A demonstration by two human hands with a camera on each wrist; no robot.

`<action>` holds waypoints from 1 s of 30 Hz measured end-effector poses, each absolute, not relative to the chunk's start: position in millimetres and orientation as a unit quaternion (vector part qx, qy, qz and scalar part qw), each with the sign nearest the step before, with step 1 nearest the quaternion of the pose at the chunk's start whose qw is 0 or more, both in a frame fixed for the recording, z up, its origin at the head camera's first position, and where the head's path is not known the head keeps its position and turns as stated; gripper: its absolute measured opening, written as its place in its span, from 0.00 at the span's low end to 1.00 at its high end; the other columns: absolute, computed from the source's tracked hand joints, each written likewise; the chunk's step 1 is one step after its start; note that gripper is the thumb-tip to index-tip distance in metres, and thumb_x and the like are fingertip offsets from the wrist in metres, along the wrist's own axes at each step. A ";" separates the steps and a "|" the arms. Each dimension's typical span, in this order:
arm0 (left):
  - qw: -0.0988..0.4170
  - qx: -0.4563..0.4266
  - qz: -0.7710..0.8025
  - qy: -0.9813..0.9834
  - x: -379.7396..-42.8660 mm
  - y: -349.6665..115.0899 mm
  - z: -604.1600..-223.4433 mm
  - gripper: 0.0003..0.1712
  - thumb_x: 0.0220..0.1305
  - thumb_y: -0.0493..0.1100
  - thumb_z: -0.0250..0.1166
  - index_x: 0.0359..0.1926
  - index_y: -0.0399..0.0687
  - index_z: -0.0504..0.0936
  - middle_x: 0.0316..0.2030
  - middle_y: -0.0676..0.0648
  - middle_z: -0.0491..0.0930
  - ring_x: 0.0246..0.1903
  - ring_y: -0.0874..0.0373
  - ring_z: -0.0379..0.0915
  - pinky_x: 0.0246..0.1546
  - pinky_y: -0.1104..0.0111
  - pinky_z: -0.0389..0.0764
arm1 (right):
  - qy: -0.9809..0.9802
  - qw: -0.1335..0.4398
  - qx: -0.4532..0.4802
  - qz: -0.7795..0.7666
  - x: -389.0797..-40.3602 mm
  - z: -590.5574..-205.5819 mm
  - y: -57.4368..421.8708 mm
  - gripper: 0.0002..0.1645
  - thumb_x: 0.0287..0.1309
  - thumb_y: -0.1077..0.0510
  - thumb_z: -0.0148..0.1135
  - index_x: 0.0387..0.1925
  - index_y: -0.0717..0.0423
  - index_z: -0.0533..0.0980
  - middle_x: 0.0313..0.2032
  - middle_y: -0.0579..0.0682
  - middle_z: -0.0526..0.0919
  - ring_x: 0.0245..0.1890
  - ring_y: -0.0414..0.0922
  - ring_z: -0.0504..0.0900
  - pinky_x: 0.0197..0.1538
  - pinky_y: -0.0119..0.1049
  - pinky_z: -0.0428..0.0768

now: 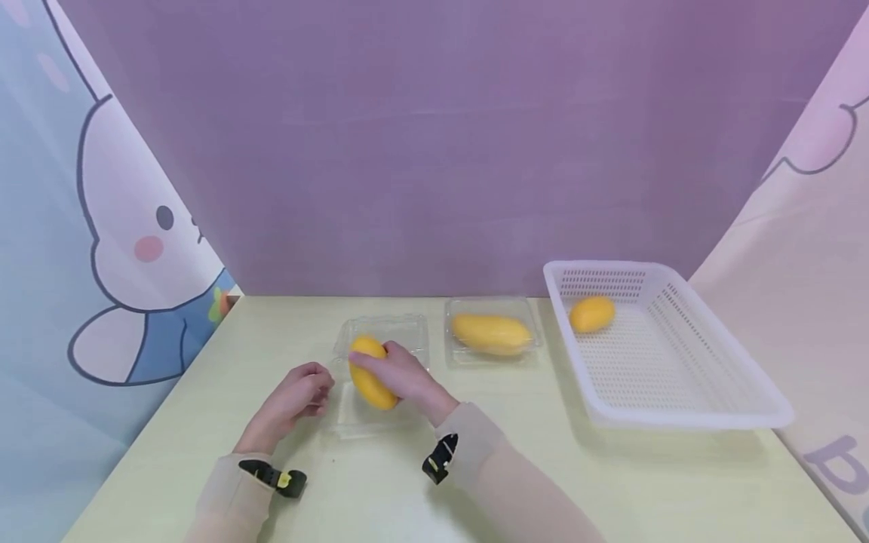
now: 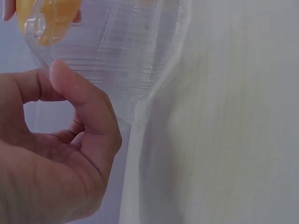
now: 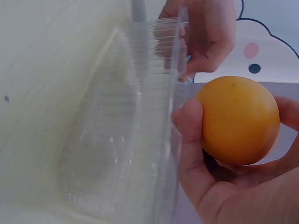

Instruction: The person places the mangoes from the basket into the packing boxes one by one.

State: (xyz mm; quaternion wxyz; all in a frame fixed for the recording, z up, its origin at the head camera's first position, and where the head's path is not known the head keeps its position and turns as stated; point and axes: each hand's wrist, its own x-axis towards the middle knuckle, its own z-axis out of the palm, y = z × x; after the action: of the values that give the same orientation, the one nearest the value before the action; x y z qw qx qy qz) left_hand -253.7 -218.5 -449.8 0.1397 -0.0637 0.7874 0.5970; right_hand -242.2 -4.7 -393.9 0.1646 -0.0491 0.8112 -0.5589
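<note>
My right hand [image 1: 407, 377] grips a yellow mango [image 1: 370, 377] above an open clear plastic clamshell box [image 1: 355, 431]. In the right wrist view, the thumb and fingers curl round the mango [image 3: 238, 121] beside the box's upright clear wall [image 3: 154, 116]. At the box's left side, my left hand [image 1: 299, 400] has its fingers bent. The left wrist view shows that hand [image 2: 79, 140] pinching the clear rim between thumb and finger. The mango [image 2: 51, 21] appears partly behind the clear plastic there.
Another clear box [image 1: 492, 362] holding yellow mango-like fruit [image 1: 492, 333] stands behind and to the right. At the table's right, a white perforated basket [image 1: 686, 418] contains one mango [image 1: 592, 313]. A purple backdrop [image 1: 462, 151] borders the table's far edge.
</note>
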 end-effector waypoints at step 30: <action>0.144 -0.046 0.624 0.766 -253.0 -220.9 -452.9 0.05 0.67 0.36 0.54 0.40 0.37 0.71 0.31 0.46 0.72 0.25 0.57 0.71 0.26 0.68 0.78 | 0.939 0.142 -0.058 -0.308 -233.5 -416.0 -31.6 0.43 0.63 0.33 0.59 0.65 0.61 0.71 0.43 0.56 0.82 0.36 0.50 0.79 0.39 0.45 0.77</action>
State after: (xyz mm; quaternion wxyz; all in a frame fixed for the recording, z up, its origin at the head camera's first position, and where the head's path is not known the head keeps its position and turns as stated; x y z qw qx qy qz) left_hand -253.0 -220.9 -452.9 0.1445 -0.0458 0.7664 0.6243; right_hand -233.5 -31.6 -416.0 0.1415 -0.0583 0.9390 -0.3081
